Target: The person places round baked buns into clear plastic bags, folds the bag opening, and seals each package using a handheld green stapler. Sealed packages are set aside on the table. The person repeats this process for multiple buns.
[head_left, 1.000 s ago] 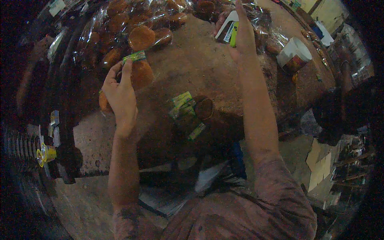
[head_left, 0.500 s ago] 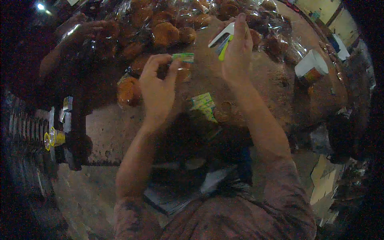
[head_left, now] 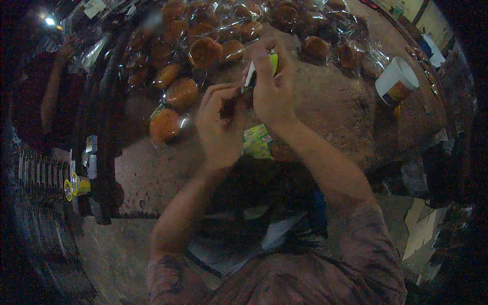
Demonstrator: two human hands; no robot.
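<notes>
My right hand [head_left: 272, 86] is closed around a white and lime-green stapler [head_left: 273, 61], its jaws pointing down toward my left. My left hand [head_left: 221, 117] is pinched shut right at the stapler's jaws. The small green label it held a moment earlier is now mostly hidden by fingers and stapler. Below the hands, a few patterned green labels [head_left: 257, 141] lie on the brown tabletop [head_left: 330, 109]. Left of my left hand sit round brown buns in clear plastic bags, among them a near bun [head_left: 165, 125] and another bun [head_left: 182, 92] behind it.
Several more bagged buns [head_left: 206, 52] crowd the far side of the table. A white cup [head_left: 396, 81] stands tilted in view at the right. At the far left, another person's arm [head_left: 50, 104] shows; yellow-rimmed cups [head_left: 79, 184] are below it.
My right hand has brought the stapler left and down to my left hand, so the two hands now meet. The green label has passed mostly out of sight between them.
</notes>
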